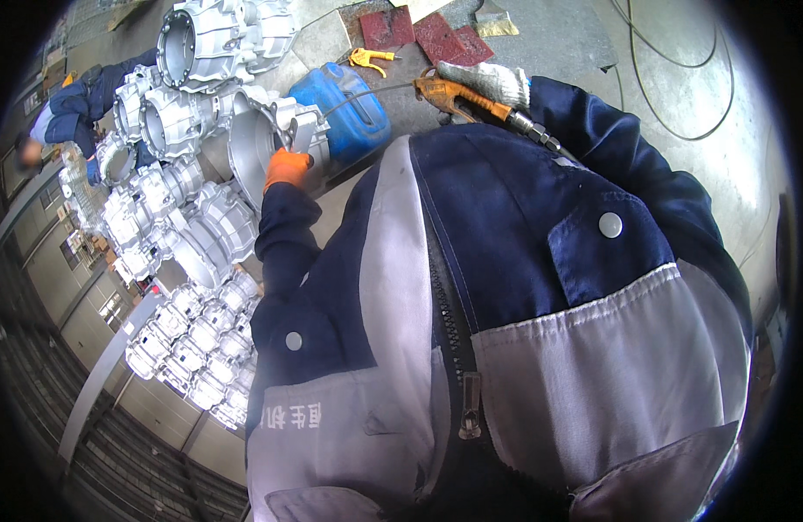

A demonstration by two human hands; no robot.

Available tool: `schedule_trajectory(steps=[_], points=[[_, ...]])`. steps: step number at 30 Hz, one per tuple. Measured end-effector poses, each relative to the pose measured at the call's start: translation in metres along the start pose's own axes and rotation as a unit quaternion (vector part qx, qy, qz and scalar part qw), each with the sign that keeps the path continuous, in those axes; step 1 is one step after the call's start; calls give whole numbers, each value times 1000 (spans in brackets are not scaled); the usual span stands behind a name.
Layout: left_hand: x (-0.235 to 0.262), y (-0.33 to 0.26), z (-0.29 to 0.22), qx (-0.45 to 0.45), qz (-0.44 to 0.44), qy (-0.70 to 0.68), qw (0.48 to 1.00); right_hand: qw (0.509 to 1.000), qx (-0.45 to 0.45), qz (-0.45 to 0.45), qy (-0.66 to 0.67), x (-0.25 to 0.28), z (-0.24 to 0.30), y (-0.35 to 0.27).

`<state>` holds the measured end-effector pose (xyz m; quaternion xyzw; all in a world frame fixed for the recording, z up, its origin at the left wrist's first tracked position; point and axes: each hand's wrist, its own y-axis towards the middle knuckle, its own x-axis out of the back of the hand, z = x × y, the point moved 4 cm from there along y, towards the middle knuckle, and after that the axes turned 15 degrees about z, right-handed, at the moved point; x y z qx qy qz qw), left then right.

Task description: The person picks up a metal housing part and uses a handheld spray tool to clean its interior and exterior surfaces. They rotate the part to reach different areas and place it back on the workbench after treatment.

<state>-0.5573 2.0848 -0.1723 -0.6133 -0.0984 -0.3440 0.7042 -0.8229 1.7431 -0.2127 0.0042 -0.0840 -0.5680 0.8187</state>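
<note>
My left hand (288, 167), in an orange glove, is closed at the edge of a silver cast-metal housing (255, 143) with a wide round opening. The fingertips are partly hidden against the metal. Over on the right, my right hand (490, 83) wears a whitish knit glove and grips an orange air blow gun (458, 92). Its long thin nozzle (366, 94) reaches left toward the housing, and metal hose fittings (533, 130) join its rear end. A blue plastic jerrycan (345, 113) stands between the housing and the blow gun, behind the nozzle.
Many similar silver housings (193, 217) crowd the left side. A second, yellow blow gun (371, 59) lies beyond the jerrycan, near dark red sheets (440, 39). A hose (730, 87) curves over the floor at right. Another person (71, 113) bends among the housings at far left.
</note>
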Motion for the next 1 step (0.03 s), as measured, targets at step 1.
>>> schedule_trajectory(steps=[1], points=[[0,0,2,8,27,-23,999,999,-41,4,14,-1,-6,-1]])
